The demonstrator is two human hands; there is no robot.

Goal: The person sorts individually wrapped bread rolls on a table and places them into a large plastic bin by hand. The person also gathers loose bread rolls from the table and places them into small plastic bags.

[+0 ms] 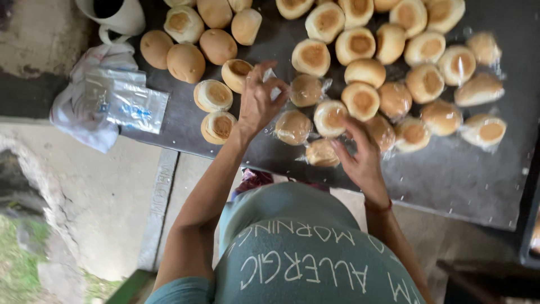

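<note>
Fingertips [269, 76] of the left hand [257, 101] pinch a small clear plastic wrapper [273, 84], thumb and forefinger closed on its edge, other fingers curled loosely. Wrapper stands roughly upright above the dark table [450, 174], just beside a wrapped bun [305, 90]; its long axis cannot be told. Left wrist bent back, forearm rising from lower left. Right hand [360, 157] hovers half open, fingers spread, gripping nothing, tips near a wrapped bun [322, 153] at the table's near edge. Bare buns [185, 62] lie further left, past them a stack of clear bags [129, 101].
</note>
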